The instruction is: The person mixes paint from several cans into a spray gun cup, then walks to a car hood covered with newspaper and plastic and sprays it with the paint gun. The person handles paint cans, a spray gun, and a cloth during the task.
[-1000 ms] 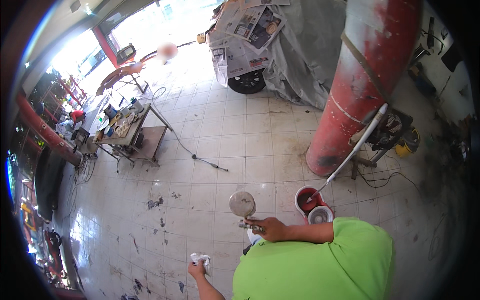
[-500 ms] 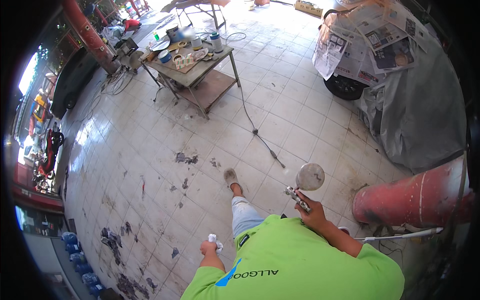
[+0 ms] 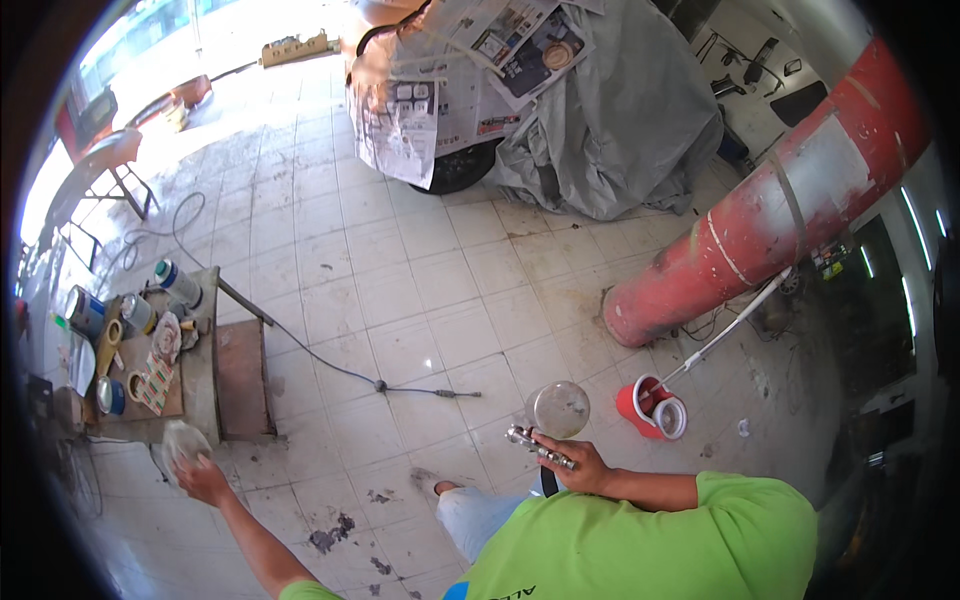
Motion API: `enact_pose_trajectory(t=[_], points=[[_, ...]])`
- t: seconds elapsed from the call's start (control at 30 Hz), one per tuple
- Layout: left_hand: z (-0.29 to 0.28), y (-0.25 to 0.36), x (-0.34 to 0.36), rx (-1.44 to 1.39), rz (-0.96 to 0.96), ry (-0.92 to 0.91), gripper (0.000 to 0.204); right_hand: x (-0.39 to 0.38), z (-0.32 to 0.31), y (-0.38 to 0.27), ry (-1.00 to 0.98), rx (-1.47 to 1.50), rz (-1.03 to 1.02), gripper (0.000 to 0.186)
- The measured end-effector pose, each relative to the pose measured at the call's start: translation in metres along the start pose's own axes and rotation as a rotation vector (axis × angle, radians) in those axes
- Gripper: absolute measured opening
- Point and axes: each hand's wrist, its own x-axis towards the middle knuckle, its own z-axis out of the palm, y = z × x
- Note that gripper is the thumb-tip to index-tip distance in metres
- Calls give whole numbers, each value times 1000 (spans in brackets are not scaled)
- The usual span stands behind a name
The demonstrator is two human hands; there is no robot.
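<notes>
Metal spray gun with its clear cup sits gripped in the right hand at waist height; the left hand clutches a crumpled grey rag beside the cluttered wooden surface. Wiping looks next, needing both brought together.

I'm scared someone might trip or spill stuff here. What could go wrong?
The thin dark hose lies across the tiled floor near the person's foot, so a step could catch on it. The right hand holds a metal spray gun with a clear cup; tilted, it might drip. The left hand holds a crumpled whitish rag at the edge of the cluttered low table, where it might knock the cans.
</notes>
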Motion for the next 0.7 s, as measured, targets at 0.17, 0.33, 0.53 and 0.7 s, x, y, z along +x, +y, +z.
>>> enact_pose_trajectory(t=[0.17,0.33,0.53,0.7], points=[[74,121,-11,-762,23,-212,17,22,37,6,68,13,226,53],[146,231,-282,-394,312,-888,49,32,69,62,76,10,390,52],[199,341,-534,-392,734,-1490,23,46,126,200,35,-66,405,49],[358,441,-671,-401,977,-1322,42,35,166,312,41,4,592,54]])
